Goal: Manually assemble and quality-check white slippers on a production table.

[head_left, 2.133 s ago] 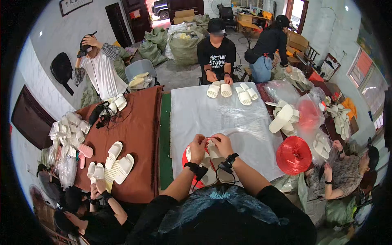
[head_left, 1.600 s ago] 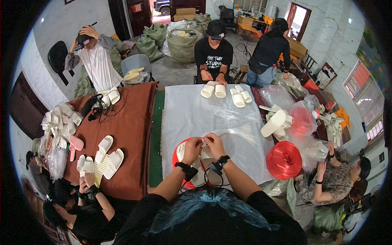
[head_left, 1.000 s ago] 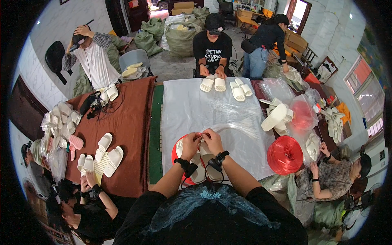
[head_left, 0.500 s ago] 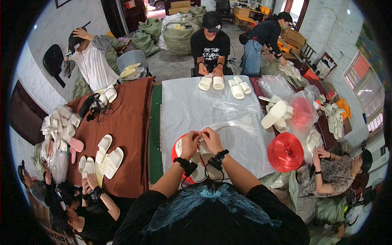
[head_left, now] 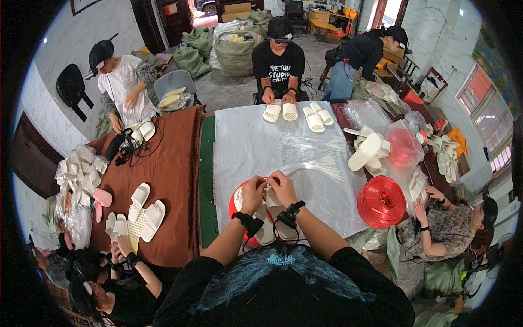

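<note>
At the near side of the table, my left hand (head_left: 253, 194) and my right hand (head_left: 283, 189) meet fingertip to fingertip, both closed in a pinch. What lies between the fingers is too small to make out. Right below them is a pair of white slippers (head_left: 265, 233), partly covered by my hands and wrists. The slippers lie over something red and round (head_left: 232, 207), whose edge shows on the left. A curved bundle of thin clear strands (head_left: 318, 167) lies just beyond my right hand.
A red twine roll (head_left: 381, 202) sits to the right, near piled white slippers (head_left: 365, 152). Across the table a person (head_left: 279, 65) handles slippers (head_left: 289, 112). Left is a brown-covered table (head_left: 174, 163) with more slippers (head_left: 153, 220). Other people work on both sides.
My hands stay almost in place, still pinched together. The person at the far left has lowered an arm from the head toward the table. The person at the right reaches onto a white slipper.
</note>
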Motion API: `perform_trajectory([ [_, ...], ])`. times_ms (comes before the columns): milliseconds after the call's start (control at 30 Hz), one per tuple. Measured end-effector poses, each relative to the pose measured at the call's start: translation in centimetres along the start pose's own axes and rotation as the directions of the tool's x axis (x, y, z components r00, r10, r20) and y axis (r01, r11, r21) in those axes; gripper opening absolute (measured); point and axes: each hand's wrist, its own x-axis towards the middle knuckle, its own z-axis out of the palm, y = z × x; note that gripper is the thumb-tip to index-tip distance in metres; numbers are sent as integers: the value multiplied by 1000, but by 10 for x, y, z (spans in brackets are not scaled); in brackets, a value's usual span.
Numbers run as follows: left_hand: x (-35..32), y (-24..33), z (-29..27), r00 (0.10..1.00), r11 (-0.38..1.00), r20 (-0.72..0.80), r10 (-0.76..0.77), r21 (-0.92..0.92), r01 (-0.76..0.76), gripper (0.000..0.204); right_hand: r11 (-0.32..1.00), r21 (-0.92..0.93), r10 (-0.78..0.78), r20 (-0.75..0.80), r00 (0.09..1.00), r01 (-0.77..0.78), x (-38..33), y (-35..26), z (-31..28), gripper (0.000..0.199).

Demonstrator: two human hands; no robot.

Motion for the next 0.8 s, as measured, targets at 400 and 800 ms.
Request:
perform_trajectory([
  [400, -1, -4, 1, 1000, 999, 12, -7, -53, 7, 12, 994, -93, -50, 70, 996, 56, 2, 4, 1, 14],
  [800, -2, -2, 1, 999, 999, 0, 54, -9, -54, 13, 991, -115, -66, -29, 997, 63, 2, 18, 5, 16],
])
